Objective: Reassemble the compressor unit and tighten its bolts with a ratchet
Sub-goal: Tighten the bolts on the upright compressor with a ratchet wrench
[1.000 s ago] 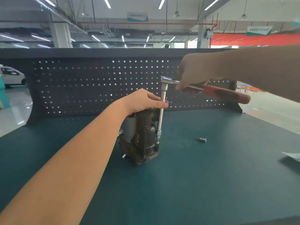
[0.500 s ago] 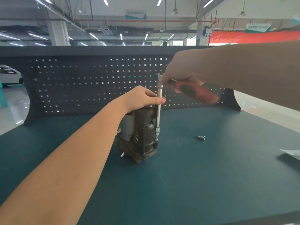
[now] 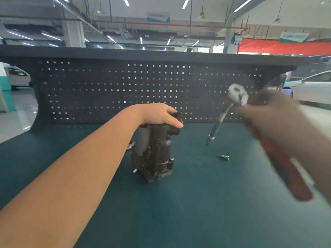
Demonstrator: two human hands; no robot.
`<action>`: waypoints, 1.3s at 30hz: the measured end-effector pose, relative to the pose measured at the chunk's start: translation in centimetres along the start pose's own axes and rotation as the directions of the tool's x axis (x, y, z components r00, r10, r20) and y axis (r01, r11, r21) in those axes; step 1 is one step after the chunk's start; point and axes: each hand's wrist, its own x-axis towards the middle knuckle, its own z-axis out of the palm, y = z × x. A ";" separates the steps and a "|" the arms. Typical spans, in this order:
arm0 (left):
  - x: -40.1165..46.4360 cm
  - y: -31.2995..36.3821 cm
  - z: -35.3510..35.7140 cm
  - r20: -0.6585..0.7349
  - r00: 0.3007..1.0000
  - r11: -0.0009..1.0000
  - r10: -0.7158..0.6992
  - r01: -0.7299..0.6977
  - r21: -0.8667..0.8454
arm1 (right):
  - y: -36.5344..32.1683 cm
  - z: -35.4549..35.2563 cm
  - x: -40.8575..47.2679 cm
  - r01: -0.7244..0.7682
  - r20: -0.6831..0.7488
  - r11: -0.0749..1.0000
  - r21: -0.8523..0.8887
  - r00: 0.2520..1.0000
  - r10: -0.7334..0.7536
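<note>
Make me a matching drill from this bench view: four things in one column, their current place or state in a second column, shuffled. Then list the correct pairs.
Things
1. compressor unit
2. ratchet
3. loose socket
4. left hand

Places or states
A. lying alone on the green bench top, right of the unit
B. standing upright on the bench
C. resting on top of the unit
D. held in the air by the right hand, clear of the unit, extension tilted

Pairs: 1-B, 2-D, 3-A, 4-C
</note>
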 end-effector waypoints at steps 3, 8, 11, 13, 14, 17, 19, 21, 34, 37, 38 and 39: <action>-0.2 0.0 0.0 0.027 0.999 1.000 -0.018 0.017 0.023 | 3.8 5.3 -4.1 -0.016 -0.037 0.993 -0.119 0.999 0.012; -0.2 -0.1 -0.1 0.088 0.994 0.998 -0.064 0.063 0.018 | 9.2 12.2 -6.2 -0.005 0.145 0.988 -0.153 0.989 0.028; 0.1 0.0 -0.2 0.148 0.986 0.997 -0.081 0.081 0.002 | 10.8 14.2 -6.5 0.143 0.218 0.928 -0.344 0.973 -0.069; 0.2 0.3 -0.2 0.171 0.980 0.995 -0.102 0.099 0.023 | 11.2 15.0 -6.3 0.193 0.251 0.864 -0.466 0.965 -0.080; 0.3 0.3 -0.2 0.181 0.977 0.994 -0.111 0.106 0.036 | 11.5 15.3 -6.3 0.182 0.277 0.853 -0.489 0.960 -0.046; 0.6 0.4 -0.1 0.172 0.974 0.986 -0.151 0.136 0.094 | 12.4 16.1 -6.6 0.122 0.374 0.835 -0.537 0.922 0.105; 0.8 0.3 -0.1 0.106 0.976 0.969 -0.192 0.171 0.180 | 12.8 16.3 -6.4 0.113 0.438 0.821 -0.560 0.881 0.178; 1.0 0.2 0.0 0.062 0.975 0.955 -0.214 0.196 0.221 | 12.5 16.1 -5.9 0.078 0.456 0.855 -0.512 0.869 0.193; 0.1 -0.1 0.0 0.078 0.971 0.949 -0.224 0.199 0.246 | 9.5 19.5 -7.5 -0.350 0.701 0.880 0.321 0.712 0.027; -0.1 0.0 -0.2 0.067 0.977 0.955 -0.205 0.185 0.231 | 9.8 20.9 -8.3 -0.254 0.598 0.907 0.337 0.802 0.003; -0.2 0.1 -0.3 0.064 0.978 0.957 -0.200 0.181 0.225 | 9.9 21.3 -8.6 -0.228 0.545 0.912 0.341 0.838 0.006; -0.2 0.1 -0.3 0.063 0.979 0.960 -0.195 0.178 0.216 | 9.9 21.6 -8.8 -0.204 0.507 0.919 0.337 0.862 0.005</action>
